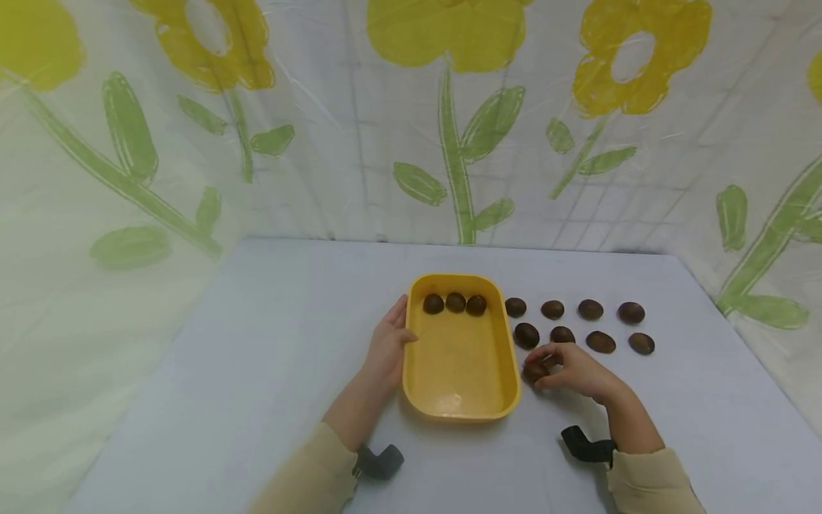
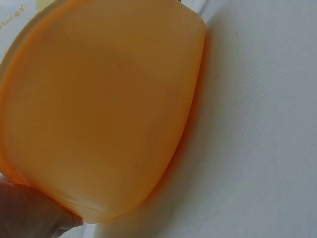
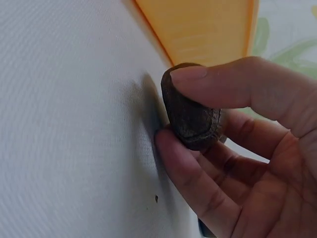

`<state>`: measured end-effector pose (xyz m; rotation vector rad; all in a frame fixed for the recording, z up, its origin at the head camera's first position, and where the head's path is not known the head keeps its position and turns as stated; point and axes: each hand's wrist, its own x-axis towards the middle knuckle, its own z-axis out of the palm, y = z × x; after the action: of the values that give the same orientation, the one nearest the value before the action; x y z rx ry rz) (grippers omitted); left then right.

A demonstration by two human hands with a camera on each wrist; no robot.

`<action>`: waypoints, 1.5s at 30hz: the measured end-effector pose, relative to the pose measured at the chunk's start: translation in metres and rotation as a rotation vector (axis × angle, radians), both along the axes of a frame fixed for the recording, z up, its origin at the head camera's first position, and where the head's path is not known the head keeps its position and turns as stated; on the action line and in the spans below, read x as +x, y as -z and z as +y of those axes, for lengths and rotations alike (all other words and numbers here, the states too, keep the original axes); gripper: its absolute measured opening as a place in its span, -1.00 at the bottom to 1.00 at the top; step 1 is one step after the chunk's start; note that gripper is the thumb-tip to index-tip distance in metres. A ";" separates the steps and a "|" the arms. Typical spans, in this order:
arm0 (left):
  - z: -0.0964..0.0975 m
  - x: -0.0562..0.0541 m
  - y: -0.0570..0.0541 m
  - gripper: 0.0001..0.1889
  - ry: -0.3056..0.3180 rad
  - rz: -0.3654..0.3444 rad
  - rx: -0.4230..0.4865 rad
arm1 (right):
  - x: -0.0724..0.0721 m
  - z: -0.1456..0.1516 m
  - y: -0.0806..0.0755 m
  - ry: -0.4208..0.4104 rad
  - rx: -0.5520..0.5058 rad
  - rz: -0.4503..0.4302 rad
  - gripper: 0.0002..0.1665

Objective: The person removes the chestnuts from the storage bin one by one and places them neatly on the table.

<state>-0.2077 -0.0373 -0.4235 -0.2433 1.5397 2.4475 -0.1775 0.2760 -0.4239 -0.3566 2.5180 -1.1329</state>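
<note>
My left hand [image 1: 385, 350] grips the left side of a yellow plastic tray [image 1: 459, 385], its thumb over the rim and its fingers along the outer wall. In the left wrist view the tray's translucent wall [image 2: 104, 109] fills much of the picture, with part of the hand at the lower left corner. Three brown chestnuts [image 1: 455, 303] lie in a row at the tray's far end. Just right of the tray, my right hand [image 1: 574, 371] pinches another chestnut [image 3: 190, 116] between thumb and fingers, close over the white tabletop.
Several more chestnuts [image 1: 600, 342] lie in two rows on the white table [image 1: 289, 343], right of the tray and beyond the right hand. Black wrist mounts [image 1: 587, 446] stick out by both cuffs. A curtain [image 1: 334, 143] with painted yellow flowers hangs behind the table.
</note>
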 end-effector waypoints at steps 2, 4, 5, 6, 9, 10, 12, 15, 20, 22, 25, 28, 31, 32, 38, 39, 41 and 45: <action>0.000 0.000 0.000 -0.12 0.005 0.009 0.001 | 0.000 0.000 0.001 -0.002 0.003 0.015 -0.58; 0.000 0.000 0.000 -0.12 0.005 0.010 -0.003 | 0.000 -0.001 0.001 -0.002 0.001 0.026 -0.57; 0.000 0.000 0.000 -0.12 0.003 0.006 -0.005 | 0.000 -0.002 0.001 -0.005 -0.002 0.027 -0.57; 0.000 0.000 0.000 -0.13 0.002 0.007 -0.006 | 0.001 -0.002 0.001 -0.010 -0.007 0.030 -0.57; 0.000 0.000 0.000 -0.13 0.003 0.011 0.005 | 0.001 -0.003 -0.001 -0.022 -0.019 0.030 -0.56; 0.000 0.000 -0.001 -0.13 0.002 0.011 0.007 | 0.001 -0.002 -0.001 -0.028 -0.020 0.032 -0.56; 0.000 0.000 0.000 -0.13 0.007 0.019 0.012 | 0.001 -0.002 -0.002 -0.033 -0.014 0.035 -0.56; 0.000 0.000 -0.001 -0.13 0.005 0.005 0.007 | 0.000 0.001 -0.004 -0.029 0.010 0.054 -0.55; -0.001 0.000 0.000 -0.13 0.007 0.006 -0.007 | -0.007 0.000 -0.020 0.034 0.045 0.073 -0.54; -0.001 0.000 0.000 -0.13 0.006 0.008 -0.008 | -0.012 -0.003 -0.030 0.051 0.042 0.092 -0.52; -0.002 0.000 0.001 -0.13 0.003 0.004 -0.007 | -0.021 -0.010 -0.045 0.036 0.035 0.133 -0.47; -0.002 -0.001 0.003 -0.13 0.008 0.004 0.005 | -0.030 -0.021 -0.059 0.013 0.044 0.152 -0.45; -0.001 -0.002 0.004 -0.12 0.008 0.002 0.011 | -0.037 -0.036 -0.071 -0.014 0.041 0.158 -0.47; -0.001 -0.002 0.004 -0.12 0.008 0.003 0.011 | -0.040 -0.040 -0.074 -0.021 0.039 0.161 -0.48; -0.001 -0.002 0.004 -0.12 0.004 0.002 0.020 | -0.057 -0.068 -0.084 -0.041 0.003 0.129 -0.47; -0.001 -0.002 0.004 -0.12 0.005 0.000 0.021 | -0.060 -0.073 -0.084 -0.040 -0.004 0.116 -0.46; -0.001 -0.002 0.003 -0.13 0.006 -0.001 0.024 | -0.066 -0.083 -0.083 -0.036 -0.024 0.088 -0.44; 0.000 -0.001 0.003 -0.12 0.015 0.008 0.029 | -0.075 -0.105 -0.073 -0.034 -0.065 0.041 -0.41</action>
<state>-0.2091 -0.0378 -0.4267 -0.2157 1.5027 2.4602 -0.2523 0.1713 -0.3513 -0.4429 2.5042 -1.2082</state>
